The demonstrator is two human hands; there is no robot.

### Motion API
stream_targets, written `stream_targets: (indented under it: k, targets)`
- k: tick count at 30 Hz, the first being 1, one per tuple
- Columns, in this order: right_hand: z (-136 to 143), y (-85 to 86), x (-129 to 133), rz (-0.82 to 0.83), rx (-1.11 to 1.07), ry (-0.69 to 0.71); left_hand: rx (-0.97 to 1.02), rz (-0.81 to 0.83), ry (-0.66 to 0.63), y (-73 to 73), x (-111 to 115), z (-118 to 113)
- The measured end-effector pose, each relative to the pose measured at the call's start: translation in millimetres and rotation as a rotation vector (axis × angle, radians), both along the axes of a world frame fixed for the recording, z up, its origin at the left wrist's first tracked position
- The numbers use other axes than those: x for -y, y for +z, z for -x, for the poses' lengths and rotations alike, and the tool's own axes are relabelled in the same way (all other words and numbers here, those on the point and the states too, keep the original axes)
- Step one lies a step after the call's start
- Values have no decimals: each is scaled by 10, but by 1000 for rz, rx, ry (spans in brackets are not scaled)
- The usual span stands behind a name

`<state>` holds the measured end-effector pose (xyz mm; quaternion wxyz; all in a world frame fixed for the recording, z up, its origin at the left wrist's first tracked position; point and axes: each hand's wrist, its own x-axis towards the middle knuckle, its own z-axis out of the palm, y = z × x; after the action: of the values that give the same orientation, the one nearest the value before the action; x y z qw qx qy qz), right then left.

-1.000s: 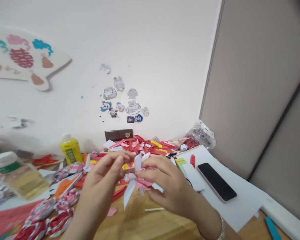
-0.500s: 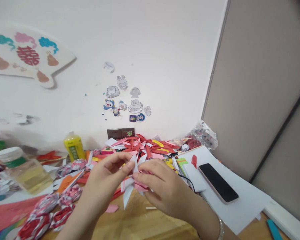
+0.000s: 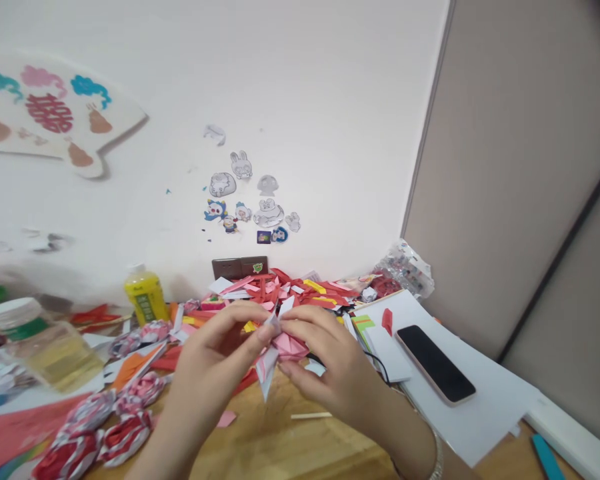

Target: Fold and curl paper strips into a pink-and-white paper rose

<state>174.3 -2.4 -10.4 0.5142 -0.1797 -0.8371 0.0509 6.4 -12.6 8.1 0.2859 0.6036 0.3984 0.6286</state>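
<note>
Between my hands, above the wooden table (image 3: 275, 447), is a pink and white folded paper flower (image 3: 289, 347) with pointed white tips. My left hand (image 3: 225, 350) pinches a white petal of it between thumb and forefinger. From the other side, my right hand (image 3: 330, 353) grips the flower with its fingers curled around the pink part. My fingers cover some of the folds. Behind the flower spreads a heap of red, pink, white and yellow folded paper pieces (image 3: 275, 288). A thin pale stick (image 3: 311, 416) lies on the table below my right hand.
At the left stand a yellow bottle (image 3: 147, 297) and a clear jar (image 3: 63, 357) of yellowish liquid, near red-and-white twisted bundles (image 3: 127, 433). A black phone (image 3: 435, 363) rests on white paper (image 3: 490, 413) at the right. A white wall (image 3: 330, 133) rises behind.
The paper flower has turned in my hands, so more of its pink folds show. Its lower white tip has moved right and up. My hands have stayed close together on it.
</note>
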Motion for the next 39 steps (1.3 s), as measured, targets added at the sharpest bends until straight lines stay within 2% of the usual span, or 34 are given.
stream_targets:
  k: [3, 6, 8, 13, 21, 27, 31, 35, 39]
  targets:
    - [-7, 6, 3, -35, 19, -4, 98, 207, -2, 2, -32, 11]
    - [-11, 13, 7, -62, 45, 7, 78, 393, -152, -8, -64, 15]
    - [-11, 21, 7, -83, 61, 13, 68, 432, -243, -22, -72, 15]
    - [-6, 31, -2, -162, 85, 60, 169, 472, -335, -70, -62, 12]
    - [-13, 15, -6, -236, 92, 48, 185, 417, -312, -57, -29, -37]
    - [-75, 38, 27, -78, -30, 7, 1, 112, -89, 0, -16, -75]
    - [-67, 46, 16, -44, -25, -21, -91, -34, 2, -17, -9, -92]
    - [-33, 35, -1, -87, -37, -25, -121, -67, 42, -38, 13, -115]
    - [-15, 37, 12, -149, -27, -36, -42, -27, 44, -46, 21, -120]
